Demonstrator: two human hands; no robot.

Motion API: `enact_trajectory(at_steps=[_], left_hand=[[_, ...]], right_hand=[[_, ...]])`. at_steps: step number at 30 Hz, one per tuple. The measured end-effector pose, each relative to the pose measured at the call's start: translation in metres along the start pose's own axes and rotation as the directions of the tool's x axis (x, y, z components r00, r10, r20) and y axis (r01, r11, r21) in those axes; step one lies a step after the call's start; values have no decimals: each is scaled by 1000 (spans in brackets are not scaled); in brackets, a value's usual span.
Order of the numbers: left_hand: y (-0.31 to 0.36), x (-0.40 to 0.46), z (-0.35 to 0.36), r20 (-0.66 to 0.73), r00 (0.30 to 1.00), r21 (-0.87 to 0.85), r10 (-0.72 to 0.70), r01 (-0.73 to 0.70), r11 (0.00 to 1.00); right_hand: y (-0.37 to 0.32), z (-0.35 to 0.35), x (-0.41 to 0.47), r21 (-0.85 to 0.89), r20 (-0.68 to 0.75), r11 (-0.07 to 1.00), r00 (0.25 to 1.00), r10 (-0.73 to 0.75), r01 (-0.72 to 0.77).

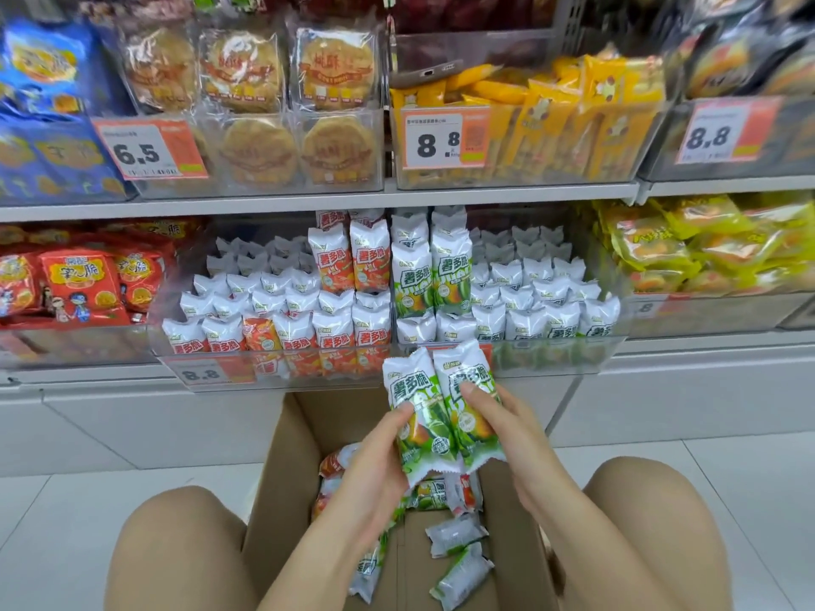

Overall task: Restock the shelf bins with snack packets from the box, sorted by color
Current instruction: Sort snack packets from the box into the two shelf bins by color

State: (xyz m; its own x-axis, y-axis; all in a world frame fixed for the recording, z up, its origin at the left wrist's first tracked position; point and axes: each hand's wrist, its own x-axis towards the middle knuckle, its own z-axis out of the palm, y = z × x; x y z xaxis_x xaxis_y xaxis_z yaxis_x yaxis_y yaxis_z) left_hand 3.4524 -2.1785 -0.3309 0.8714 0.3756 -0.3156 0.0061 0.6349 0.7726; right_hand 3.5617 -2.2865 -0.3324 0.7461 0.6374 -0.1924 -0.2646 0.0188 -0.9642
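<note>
Shop shelving is filling the background while both hands, left hand (375,469) and right hand (507,438), fingers clamped on two green packets (445,412), are lifting them above the box (282,478), probably bound for the green bin (507,346) just above.

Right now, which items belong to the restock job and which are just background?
Job: two green-and-white snack packets held by left hand and right hand; brown cardboard box; clear green-packet bin; clear red-packet bin.
Background: round biscuit packs; yellow packets.
</note>
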Motion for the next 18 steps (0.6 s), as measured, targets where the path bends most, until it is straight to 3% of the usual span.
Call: enact_trajectory(at_steps=[5,9,13,18], left_hand=[[3,15,8,5,1000,263,24,-25,965],[13,42,19,23,998,535,56,-60,843],[20,77,43,-51,981,614,187,-117,780],[25,113,80,17,960,710,280,-208,672]], right_hand=[[-16,-17,13,-122,4,992,1000,-10,11],[-33,-40,26,-182,13,983,1000,-14,16],[-43,-68,43,-82,22,996,999,24,-22],[-65,-93,71,-45,-5,998,999,-52,52]])
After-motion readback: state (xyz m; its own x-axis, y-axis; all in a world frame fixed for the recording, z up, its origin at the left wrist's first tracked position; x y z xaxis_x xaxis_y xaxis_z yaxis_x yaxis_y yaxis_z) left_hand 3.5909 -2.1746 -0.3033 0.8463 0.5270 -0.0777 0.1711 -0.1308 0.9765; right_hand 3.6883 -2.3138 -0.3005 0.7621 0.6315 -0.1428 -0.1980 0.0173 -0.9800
